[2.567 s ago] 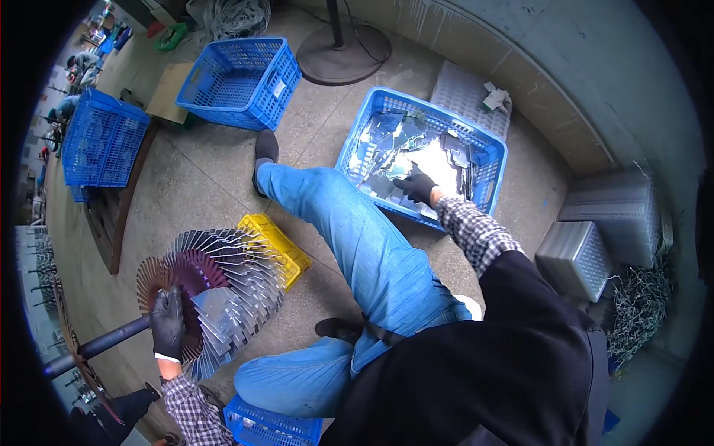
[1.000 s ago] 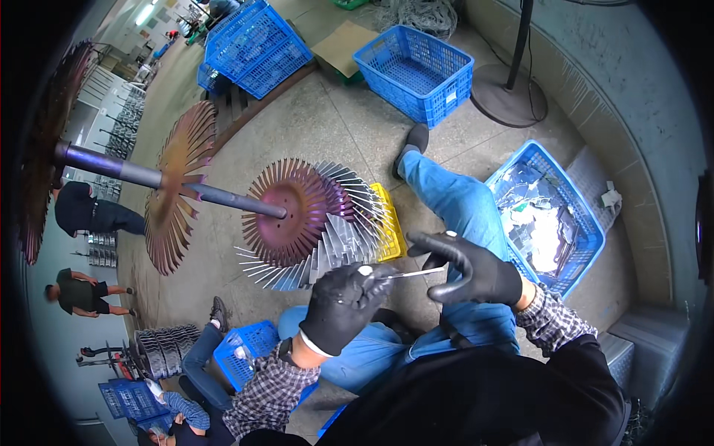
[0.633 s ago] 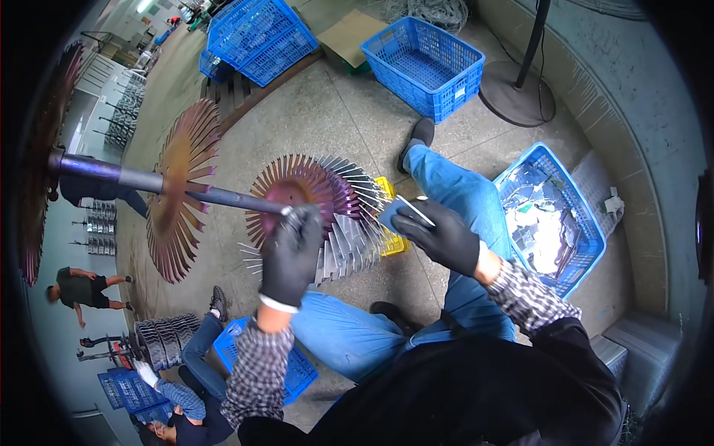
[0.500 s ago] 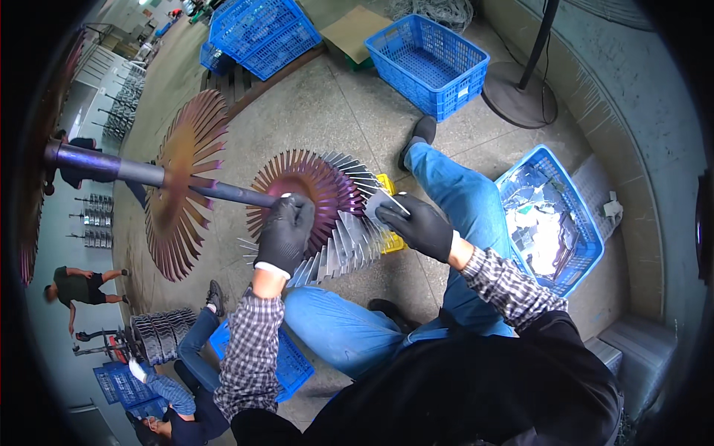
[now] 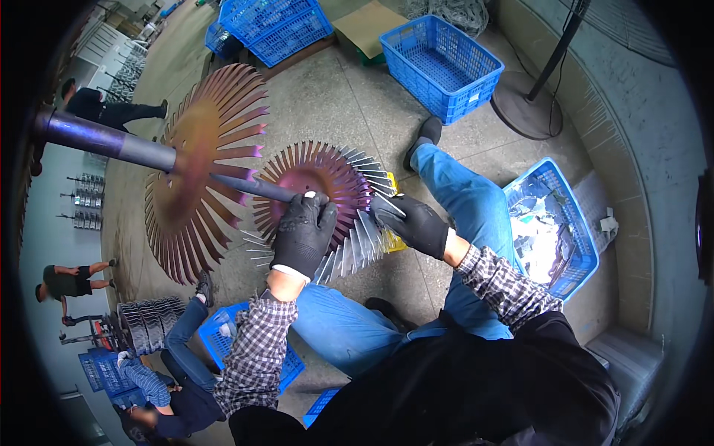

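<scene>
A purple-bronze bladed disc stands in front of me on a dark metal shaft. Silver metal blades line its right and lower rim, fanned out side by side. My left hand, in a black glove with white fingertips showing, is closed in front of the disc beside the shaft's near end; whatever its fingers hold is hidden. At the disc's right rim, my gloved right hand pinches a flat metal blade close to the row of blades.
A larger bladed disc stands on the shaft at left. To the right, a blue crate holds shiny metal pieces; another blue crate stands ahead near a round stand base. Co-workers sit and walk at the left. A yellow object sits behind the blades.
The blade in my right hand has tilted and sits nearer the rim. My left hand's thumb has lifted apart from its curled fingers. The whole view has shifted slightly.
</scene>
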A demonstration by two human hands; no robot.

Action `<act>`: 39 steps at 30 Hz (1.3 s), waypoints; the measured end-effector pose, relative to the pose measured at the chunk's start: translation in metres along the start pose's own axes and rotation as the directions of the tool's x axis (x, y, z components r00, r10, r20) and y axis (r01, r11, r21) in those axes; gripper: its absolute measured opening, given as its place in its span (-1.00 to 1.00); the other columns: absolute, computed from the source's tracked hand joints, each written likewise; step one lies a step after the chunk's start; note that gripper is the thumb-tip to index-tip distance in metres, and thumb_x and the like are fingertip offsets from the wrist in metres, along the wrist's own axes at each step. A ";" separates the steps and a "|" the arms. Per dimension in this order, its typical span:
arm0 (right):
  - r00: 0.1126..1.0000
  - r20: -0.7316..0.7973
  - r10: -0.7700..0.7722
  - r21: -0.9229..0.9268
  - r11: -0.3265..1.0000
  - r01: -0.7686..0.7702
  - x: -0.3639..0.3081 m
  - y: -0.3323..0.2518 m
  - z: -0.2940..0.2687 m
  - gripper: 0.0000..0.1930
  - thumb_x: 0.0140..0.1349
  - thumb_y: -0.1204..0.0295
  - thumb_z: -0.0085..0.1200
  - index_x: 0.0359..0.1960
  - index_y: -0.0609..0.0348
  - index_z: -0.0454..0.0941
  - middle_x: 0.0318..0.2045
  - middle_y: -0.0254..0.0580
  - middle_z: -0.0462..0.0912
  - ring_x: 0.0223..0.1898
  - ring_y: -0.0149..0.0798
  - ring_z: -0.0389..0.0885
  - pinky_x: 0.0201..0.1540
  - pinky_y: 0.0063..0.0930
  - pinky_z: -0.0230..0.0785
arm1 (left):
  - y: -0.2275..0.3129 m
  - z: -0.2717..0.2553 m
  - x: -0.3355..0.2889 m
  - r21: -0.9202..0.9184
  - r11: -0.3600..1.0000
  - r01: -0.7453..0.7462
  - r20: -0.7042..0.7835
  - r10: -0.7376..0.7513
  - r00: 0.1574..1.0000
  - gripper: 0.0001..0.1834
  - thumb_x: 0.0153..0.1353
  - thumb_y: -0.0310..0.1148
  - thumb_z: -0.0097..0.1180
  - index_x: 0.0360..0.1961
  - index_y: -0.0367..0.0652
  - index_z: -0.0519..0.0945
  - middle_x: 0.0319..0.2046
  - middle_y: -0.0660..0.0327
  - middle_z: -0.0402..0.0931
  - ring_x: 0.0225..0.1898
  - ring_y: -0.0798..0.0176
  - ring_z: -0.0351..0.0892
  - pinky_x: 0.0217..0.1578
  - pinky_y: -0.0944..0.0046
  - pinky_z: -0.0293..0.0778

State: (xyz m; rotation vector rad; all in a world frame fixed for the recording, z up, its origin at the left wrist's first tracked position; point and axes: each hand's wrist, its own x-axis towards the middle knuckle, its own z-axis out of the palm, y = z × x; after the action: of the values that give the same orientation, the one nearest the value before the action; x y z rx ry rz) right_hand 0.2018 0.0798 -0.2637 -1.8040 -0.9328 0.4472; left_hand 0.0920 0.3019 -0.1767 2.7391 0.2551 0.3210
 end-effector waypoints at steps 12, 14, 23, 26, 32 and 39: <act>0.999 -0.013 -0.041 -0.048 0.998 0.040 -0.003 -0.010 0.001 -0.67 0.42 0.28 0.06 0.10 0.17 0.57 -0.16 0.03 0.71 -0.24 0.04 0.66 -0.15 -0.21 0.50 | -0.005 0.004 0.003 -0.059 0.998 0.015 0.002 -0.015 1.000 -0.82 0.29 -0.32 0.22 -0.22 -0.20 0.58 -0.32 0.02 0.61 -0.38 -0.09 0.61 -0.29 -0.01 0.53; 0.997 -0.012 -0.077 -0.100 0.992 0.075 -0.001 -0.012 0.003 -0.67 0.42 0.28 0.06 0.11 0.16 0.56 -0.17 0.04 0.70 -0.25 0.04 0.66 -0.16 -0.20 0.50 | -0.003 0.003 0.005 -0.049 0.998 0.027 0.020 -0.026 0.999 -0.81 0.29 -0.31 0.23 -0.23 -0.21 0.58 -0.36 0.03 0.61 -0.40 -0.07 0.60 -0.30 0.01 0.53; 0.982 0.038 -0.184 -0.319 0.929 0.187 0.001 -0.018 0.006 -0.67 0.41 0.31 0.02 0.13 0.15 0.51 -0.25 0.10 0.66 -0.29 0.09 0.64 -0.20 -0.14 0.50 | 0.007 -0.006 0.023 0.065 0.986 0.155 0.170 -0.164 0.972 -0.68 0.32 -0.16 0.23 -0.29 -0.24 0.58 -0.46 0.03 0.62 -0.43 -0.05 0.62 -0.28 0.04 0.53; 0.984 0.040 -0.175 -0.368 0.913 0.178 0.001 -0.021 0.007 -0.68 0.41 0.31 0.03 0.11 0.16 0.52 -0.26 0.10 0.66 -0.31 0.10 0.63 -0.23 -0.13 0.49 | 0.008 -0.003 0.032 0.182 0.964 0.195 0.238 -0.235 0.942 -0.58 0.32 -0.01 0.16 -0.27 -0.23 0.57 -0.37 0.03 0.67 -0.33 -0.15 0.66 -0.21 -0.08 0.54; 0.979 0.022 -0.202 -0.385 0.902 0.194 0.002 -0.024 0.005 -0.67 0.39 0.30 0.04 0.11 0.15 0.53 -0.28 0.10 0.66 -0.34 0.12 0.62 -0.28 -0.12 0.47 | -0.008 0.019 0.049 0.234 0.968 0.089 0.372 -0.174 0.912 -0.48 0.36 0.07 0.07 -0.25 -0.27 0.64 -0.32 -0.03 0.69 -0.29 -0.16 0.68 -0.15 -0.07 0.54; 0.980 0.035 -0.194 -0.424 0.885 0.190 0.002 -0.012 0.007 -0.69 0.39 0.30 0.04 0.08 0.14 0.53 -0.32 0.10 0.65 -0.37 0.14 0.60 -0.31 -0.09 0.46 | -0.030 0.041 0.073 0.278 0.941 -0.191 0.540 0.011 0.841 -0.45 0.36 0.07 0.05 -0.15 -0.30 0.69 -0.25 -0.09 0.70 -0.23 -0.21 0.68 -0.09 -0.08 0.54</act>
State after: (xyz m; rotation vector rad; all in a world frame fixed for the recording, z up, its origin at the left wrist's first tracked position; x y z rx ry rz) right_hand 0.1940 0.0876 -0.2554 -2.0712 -1.2644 0.1099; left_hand 0.1683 0.3310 -0.2114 3.0274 0.0029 -0.5092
